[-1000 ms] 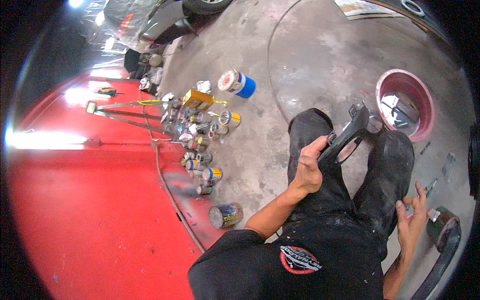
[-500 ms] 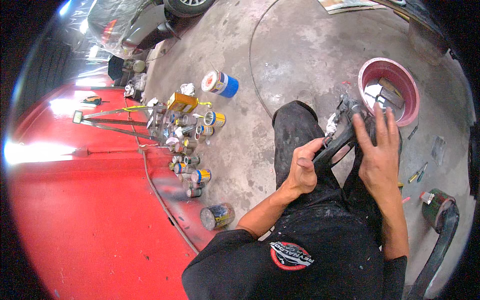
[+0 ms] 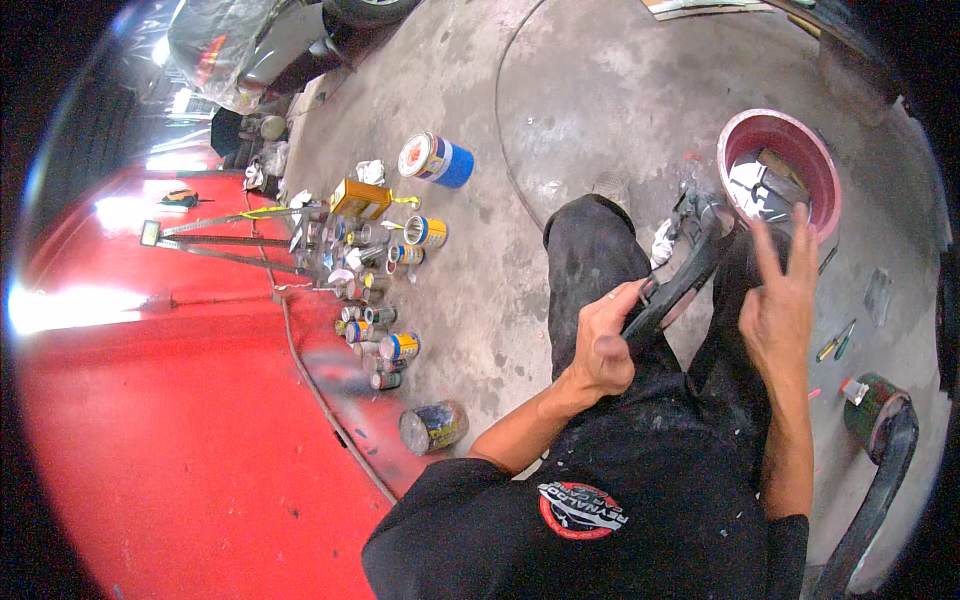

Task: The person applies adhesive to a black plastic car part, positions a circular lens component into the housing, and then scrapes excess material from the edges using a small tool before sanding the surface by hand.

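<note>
My left hand (image 3: 604, 348) is closed round the near end of a long black plastic car part (image 3: 688, 284), with the thumb folded over. The part slants away from me above my legs, and its far end looks jagged, near a crumpled white rag (image 3: 662, 243). My right hand (image 3: 782, 305) is raised to the right of the part, apart from it. Its fingers are spread, slightly smeared by motion, and hold nothing. Just beyond those fingers stands a reddish-pink tub (image 3: 826, 172) with dark blocks and a whitish liquid in it.
Many paint cans (image 3: 400, 346) crowd the floor at left, near a blue can (image 3: 452, 166) and a yellow tin (image 3: 360, 199). A red panel (image 3: 180, 440) fills the left side. At right lie small tools (image 3: 843, 342) and a green cylinder (image 3: 876, 415). A hose (image 3: 500, 110) crosses the floor.
My right hand has moved right, away from the black part, its fingers now more apart. The left hand keeps its hold with little movement.
</note>
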A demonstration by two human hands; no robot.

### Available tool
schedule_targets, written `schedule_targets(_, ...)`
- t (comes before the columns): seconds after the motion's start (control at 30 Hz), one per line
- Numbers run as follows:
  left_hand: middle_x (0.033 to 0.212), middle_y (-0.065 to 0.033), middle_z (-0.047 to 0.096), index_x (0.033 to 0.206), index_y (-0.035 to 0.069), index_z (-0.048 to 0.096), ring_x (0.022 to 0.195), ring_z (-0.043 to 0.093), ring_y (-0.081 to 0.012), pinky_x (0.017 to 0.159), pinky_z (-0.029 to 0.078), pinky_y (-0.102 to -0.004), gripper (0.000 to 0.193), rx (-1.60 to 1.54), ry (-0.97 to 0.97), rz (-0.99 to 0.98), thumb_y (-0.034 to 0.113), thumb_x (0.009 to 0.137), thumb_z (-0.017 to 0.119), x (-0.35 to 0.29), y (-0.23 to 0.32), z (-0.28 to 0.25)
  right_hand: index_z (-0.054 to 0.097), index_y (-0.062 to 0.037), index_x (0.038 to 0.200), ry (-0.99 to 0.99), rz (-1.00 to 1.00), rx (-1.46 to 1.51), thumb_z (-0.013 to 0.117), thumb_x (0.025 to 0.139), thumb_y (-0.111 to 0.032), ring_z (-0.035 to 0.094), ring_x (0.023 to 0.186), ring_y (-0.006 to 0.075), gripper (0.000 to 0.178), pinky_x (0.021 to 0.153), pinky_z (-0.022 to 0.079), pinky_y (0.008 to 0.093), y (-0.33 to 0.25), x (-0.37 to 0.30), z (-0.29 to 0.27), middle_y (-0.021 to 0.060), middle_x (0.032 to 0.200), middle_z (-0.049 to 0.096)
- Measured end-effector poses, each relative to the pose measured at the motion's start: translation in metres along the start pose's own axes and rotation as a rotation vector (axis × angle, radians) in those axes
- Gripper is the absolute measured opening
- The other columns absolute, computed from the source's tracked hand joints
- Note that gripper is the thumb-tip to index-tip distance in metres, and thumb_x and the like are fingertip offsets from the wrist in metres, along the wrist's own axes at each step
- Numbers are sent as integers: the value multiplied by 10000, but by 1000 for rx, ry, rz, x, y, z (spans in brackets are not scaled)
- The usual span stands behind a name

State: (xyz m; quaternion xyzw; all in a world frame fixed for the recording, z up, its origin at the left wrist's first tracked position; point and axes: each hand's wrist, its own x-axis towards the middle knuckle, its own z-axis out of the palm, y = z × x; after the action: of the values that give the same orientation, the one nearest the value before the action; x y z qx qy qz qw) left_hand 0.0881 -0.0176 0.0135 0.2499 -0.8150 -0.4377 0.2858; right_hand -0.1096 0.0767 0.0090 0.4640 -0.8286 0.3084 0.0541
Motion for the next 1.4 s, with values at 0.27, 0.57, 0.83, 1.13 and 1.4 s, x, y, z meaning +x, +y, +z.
schedule_targets(0.27,993,-249,613,1086,-100,559,947,590,-443,920,429,-482,1004,272,72,127,771,849,121,6,-11,3,656,-3,820,4,139,558,675,853,-178,550,1119,331,179,972,405,380,-15,-9,-17,143,1162,618)
schedule_targets(0.57,952,-205,629,1059,-81,585,913,613,-382,935,423,-486,998,322,66,224,809,814,204,9,-12,4,356,0,1358,-57,134,627,853,640,-326,317,1332,377,932,1096,265,442,-53,-20,1,257,1434,293)
schedule_targets(0.83,941,-226,634,1032,-88,600,889,630,-398,916,461,-484,985,274,127,178,799,814,230,1,-13,2,271,32,1420,12,265,766,813,700,-258,327,1326,369,947,1109,256,431,-47,2,12,244,1414,329)
schedule_targets(1.13,993,-245,624,1089,-117,556,915,623,-410,838,484,-409,1031,203,143,-12,776,849,100,3,-13,-2,562,-30,1214,331,427,894,535,982,-234,578,1025,158,310,892,455,289,-1,26,23,91,1126,622)
schedule_targets(1.4,1337,-217,486,1365,-133,346,1269,418,-258,1095,255,-335,1105,-179,196,-213,752,824,-36,6,-13,-4,633,-43,1016,43,379,500,464,1005,-297,585,872,158,305,797,445,299,25,15,20,87,910,654)
